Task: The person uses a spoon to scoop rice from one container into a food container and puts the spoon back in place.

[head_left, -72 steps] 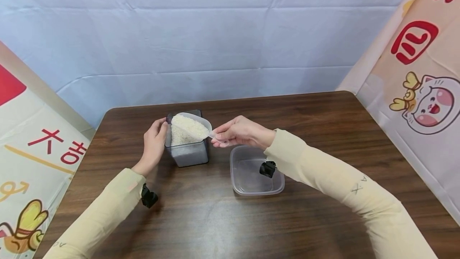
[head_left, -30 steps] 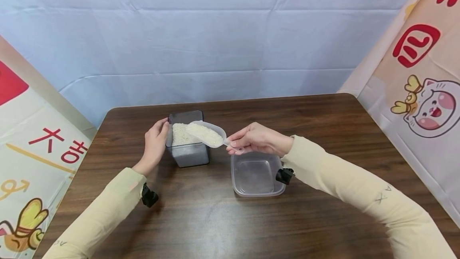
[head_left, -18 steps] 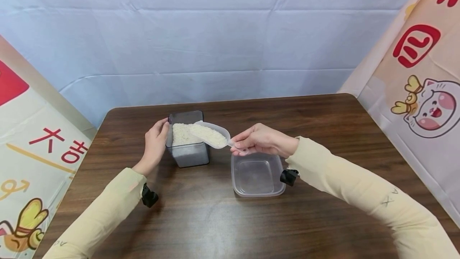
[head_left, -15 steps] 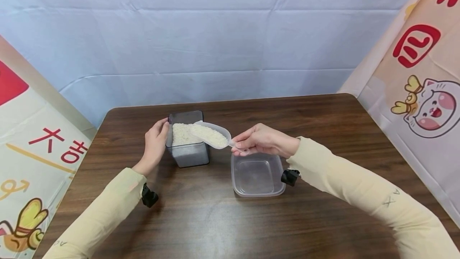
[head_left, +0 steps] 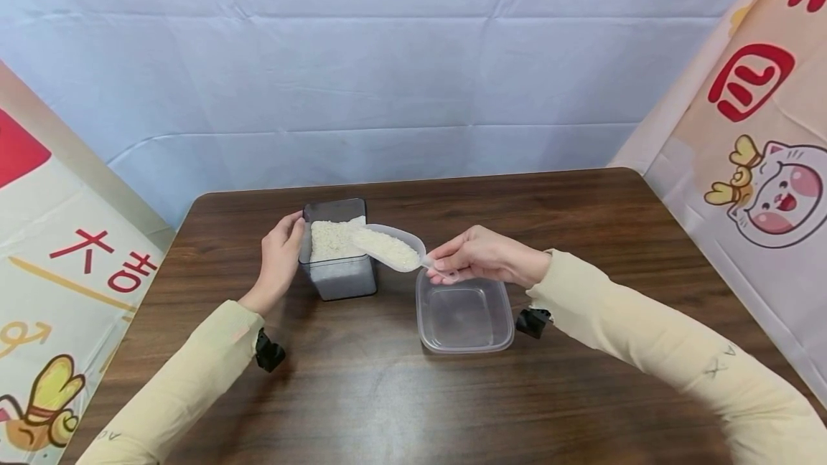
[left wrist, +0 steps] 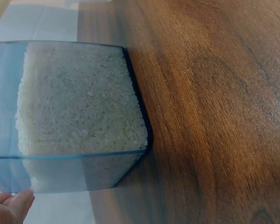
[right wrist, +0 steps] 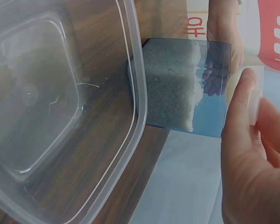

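Observation:
A clear scoop heaped with white rice hangs tilted, its front lip at the right rim of the grey see-through box. My right hand pinches the scoop's handle between thumb and fingers, above the far edge of a clear plastic tub. More rice lies inside the box. At the box's left side, my left hand rests its fingers against the wall near the rim. In the left wrist view, fingertips touch the outer wall; the rest of that hand is out of frame.
Box and tub stand apart on a brown wood-grain table. A pale cloth backdrop hangs behind the table's far edge, with printed sheets at both sides. Each wrist carries a small black camera.
My right hand has drawn the rice-filled scoop rightward and slightly nearer, from over the box to beside its right rim. The left hand, box and tub have stayed in place.

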### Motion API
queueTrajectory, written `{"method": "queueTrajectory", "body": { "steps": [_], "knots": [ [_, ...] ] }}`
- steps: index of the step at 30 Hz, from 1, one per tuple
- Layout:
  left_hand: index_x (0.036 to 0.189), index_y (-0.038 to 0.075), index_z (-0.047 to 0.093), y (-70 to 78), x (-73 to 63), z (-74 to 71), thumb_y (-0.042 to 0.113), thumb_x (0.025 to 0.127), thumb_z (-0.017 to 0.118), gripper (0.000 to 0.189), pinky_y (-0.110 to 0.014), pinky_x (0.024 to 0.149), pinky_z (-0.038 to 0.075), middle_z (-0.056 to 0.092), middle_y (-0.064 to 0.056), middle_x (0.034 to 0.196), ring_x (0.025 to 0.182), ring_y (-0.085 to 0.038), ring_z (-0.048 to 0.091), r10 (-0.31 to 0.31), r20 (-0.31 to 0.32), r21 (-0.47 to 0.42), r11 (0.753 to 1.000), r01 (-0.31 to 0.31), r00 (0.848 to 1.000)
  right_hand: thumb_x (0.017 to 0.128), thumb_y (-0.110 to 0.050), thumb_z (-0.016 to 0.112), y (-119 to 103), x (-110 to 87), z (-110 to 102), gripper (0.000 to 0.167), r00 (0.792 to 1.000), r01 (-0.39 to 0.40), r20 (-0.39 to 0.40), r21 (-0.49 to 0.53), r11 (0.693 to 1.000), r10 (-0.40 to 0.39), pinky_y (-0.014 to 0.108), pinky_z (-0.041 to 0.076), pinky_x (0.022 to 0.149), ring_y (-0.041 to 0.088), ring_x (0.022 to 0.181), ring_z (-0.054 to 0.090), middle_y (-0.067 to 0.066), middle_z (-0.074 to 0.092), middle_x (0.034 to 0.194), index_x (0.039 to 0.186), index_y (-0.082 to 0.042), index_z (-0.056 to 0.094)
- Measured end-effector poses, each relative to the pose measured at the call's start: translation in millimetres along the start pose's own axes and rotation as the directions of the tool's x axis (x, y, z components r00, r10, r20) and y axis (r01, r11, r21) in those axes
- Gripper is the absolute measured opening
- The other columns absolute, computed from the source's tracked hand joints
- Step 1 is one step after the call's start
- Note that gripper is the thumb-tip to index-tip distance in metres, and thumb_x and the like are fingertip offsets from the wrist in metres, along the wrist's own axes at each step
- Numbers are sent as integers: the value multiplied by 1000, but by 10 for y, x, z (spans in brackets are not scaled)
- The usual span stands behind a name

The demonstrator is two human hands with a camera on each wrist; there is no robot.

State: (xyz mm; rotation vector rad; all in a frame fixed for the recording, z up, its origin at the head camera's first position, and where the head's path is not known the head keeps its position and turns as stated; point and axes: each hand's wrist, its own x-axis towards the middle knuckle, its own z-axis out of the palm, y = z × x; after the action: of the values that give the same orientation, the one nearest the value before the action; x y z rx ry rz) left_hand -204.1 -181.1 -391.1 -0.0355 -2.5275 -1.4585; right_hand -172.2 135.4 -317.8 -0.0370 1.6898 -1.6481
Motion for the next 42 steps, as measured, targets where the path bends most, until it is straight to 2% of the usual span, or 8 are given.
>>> {"method": "queueTrajectory", "body": {
  "steps": [10, 23, 28, 35, 40, 42],
  "knots": [
    [128, -1, 49, -26, 9, 5, 30, 98, 37, 44, -38, 83, 36, 52, -18, 125, 98, -24, 46, -6, 14, -16, 1000, 6, 1000, 86, 9, 51, 43, -21, -37, 38, 1000, -5, 3, 13, 1000, 5, 25, 51, 70, 16, 74, 65, 10, 67, 79, 122, 19, 43],
    [127, -1, 49, -18, 12, 13, 29, 98, 37, 43, -35, 78, 34, 55, -19, 119, 91, -25, 45, -3, 5, -7, 1000, 3, 1000, 85, 7, 55, 106, -83, -127, 37, 1000, -13, -18, -28, 1000, 12, 26, 51, 72, 19, 79, 66, 20, 66, 92, 120, 16, 48],
    [128, 0, 49, -25, 3, 6, 31, 98, 37, 44, -35, 78, 35, 54, -18, 121, 92, -25, 45, -4, 9, -4, 1000, 4, 1000, 84, 4, 58, 132, -124, -172, 36, 1000, -10, -18, -66, 998, 9, 30, 49, 78, 17, 81, 65, 19, 66, 96, 119, 14, 51],
    [129, 2, 49, -9, -13, 5, 33, 98, 36, 46, -33, 70, 33, 56, -19, 100, 79, -24, 43, -7, 5, 9, 1000, 7, 1000, 84, 4, 59, 176, -166, -219, 38, 999, -14, -30, -68, 998, 12, 28, 50, 74, 16, 80, 65, 15, 67, 91, 118, 16, 50],
    [128, 1, 49, 7, -17, 4, 32, 98, 36, 45, -32, 71, 33, 56, -17, 105, 83, -23, 44, -5, 3, 6, 1000, 5, 1000, 84, 4, 59, 208, -202, -255, 39, 999, -22, -41, -53, 998, 20, 27, 51, 73, 16, 78, 65, 15, 67, 90, 120, 16, 49],
    [129, 1, 48, 10, -18, 1, 33, 98, 36, 46, -33, 70, 33, 55, -19, 102, 81, -24, 43, -9, 8, 6, 1000, 9, 1000, 84, 4, 59, 217, -215, -270, 40, 999, -20, -38, -46, 999, 19, 27, 51, 73, 16, 78, 65, 16, 67, 91, 121, 17, 48]
  ]
}}
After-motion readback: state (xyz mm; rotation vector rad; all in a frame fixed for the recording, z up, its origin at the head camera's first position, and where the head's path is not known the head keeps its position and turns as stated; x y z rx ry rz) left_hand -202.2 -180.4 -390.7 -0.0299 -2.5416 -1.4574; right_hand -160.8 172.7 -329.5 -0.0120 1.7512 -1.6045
